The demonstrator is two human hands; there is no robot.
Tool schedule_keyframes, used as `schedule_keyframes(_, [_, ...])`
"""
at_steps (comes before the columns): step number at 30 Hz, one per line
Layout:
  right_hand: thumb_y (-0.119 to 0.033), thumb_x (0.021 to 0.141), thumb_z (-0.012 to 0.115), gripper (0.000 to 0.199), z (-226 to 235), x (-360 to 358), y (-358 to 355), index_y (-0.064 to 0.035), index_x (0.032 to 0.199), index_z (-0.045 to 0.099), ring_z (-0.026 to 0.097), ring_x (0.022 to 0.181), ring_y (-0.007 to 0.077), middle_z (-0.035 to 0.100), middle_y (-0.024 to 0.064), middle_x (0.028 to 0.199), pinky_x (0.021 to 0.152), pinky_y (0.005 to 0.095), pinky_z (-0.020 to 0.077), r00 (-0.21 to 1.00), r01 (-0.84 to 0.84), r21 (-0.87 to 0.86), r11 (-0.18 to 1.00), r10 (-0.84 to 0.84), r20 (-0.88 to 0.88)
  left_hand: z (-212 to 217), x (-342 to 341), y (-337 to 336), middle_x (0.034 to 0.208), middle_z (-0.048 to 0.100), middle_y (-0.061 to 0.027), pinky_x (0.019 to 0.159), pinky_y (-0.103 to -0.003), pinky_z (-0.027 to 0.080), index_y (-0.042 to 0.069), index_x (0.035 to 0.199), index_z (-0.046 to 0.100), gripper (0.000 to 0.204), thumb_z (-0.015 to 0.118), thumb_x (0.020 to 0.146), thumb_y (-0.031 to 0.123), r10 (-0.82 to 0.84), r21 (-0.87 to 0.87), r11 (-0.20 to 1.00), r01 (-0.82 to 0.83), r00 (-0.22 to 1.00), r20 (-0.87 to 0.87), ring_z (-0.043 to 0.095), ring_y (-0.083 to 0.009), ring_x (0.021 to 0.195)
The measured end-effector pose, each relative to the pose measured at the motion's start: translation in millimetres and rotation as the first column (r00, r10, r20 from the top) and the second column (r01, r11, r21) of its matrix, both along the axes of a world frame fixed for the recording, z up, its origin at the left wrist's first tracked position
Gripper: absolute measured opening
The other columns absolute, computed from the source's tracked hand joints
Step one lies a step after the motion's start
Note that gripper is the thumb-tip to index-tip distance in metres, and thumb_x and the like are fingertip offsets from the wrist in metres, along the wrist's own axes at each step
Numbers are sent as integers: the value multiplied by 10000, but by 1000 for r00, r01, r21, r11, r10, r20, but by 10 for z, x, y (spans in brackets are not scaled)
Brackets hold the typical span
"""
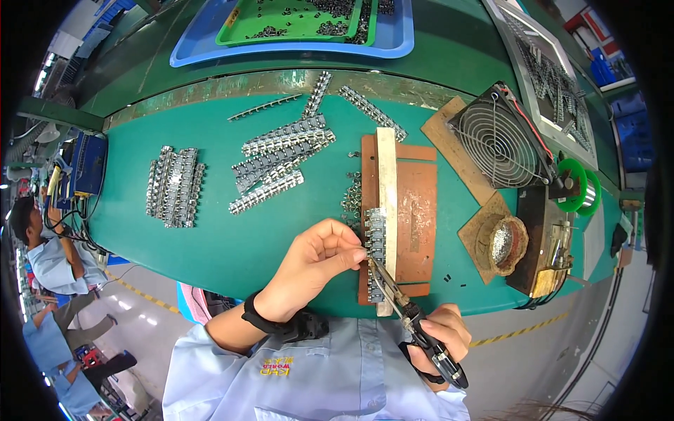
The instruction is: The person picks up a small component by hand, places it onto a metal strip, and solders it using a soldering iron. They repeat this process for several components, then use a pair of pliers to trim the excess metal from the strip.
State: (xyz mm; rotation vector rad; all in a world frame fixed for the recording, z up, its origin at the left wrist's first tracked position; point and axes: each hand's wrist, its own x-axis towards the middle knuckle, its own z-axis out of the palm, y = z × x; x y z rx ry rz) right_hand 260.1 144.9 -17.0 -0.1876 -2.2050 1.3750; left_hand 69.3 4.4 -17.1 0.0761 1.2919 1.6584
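My light-blue shirt front (316, 372) lies nearest, along the bottom of the frame. Just above it, at lower right, my right hand (448, 333) is wrapped round the handle of a black-gripped tool (423, 330), its slim metal end slanting up to the centre of the frame. There my left hand (316, 258) has thumb and forefinger together at the left edge of a metal strip (377, 235); whether a tiny part sits between them I cannot tell.

The strip lies just right of centre, on a brown board (417, 210) and against a pale wooden bar (386, 165). I judge it light and fairly stiff along its length, but its row of small fittings looks easy to bend or knock askew, and the bare metal may be slick. I would take it by its two ends or long plain edges, never by the fittings, and keep my fingers clear of the tool's end in case it is hot.

The loose pieces (352, 195) left of the board look too small for anything but a fingertip pinch. More strips (281, 151) lie on the green table (168, 256), upper left of centre.
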Motion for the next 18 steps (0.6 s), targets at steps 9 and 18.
schedule_keyframes(9, [-242, 747, 632, 415, -260, 106, -51, 5, 1045, 482, 454, 586, 171, 500, 113, 813, 569, 304, 385, 962, 195, -111, 974, -212, -172, -8, 24, -11, 841, 580, -26, 734, -226, 438, 44, 881, 503, 101, 566, 813, 4, 8, 10, 1000, -7, 999, -35, 546, -101, 775])
schedule_keyframes(18, [-210, 764, 607, 403, -475, 6, -7, 2, 1076, 465, 445, 607, 131, 491, 122, 867, 549, 232, 374, 896, 425, -172, 889, -440, -60, 66, -98, -74, 835, 589, -34, 700, -231, 451, 17, 922, 526, 114, 570, 817, 29, -45, -63, 997, 34, 982, -183, 551, -96, 740])
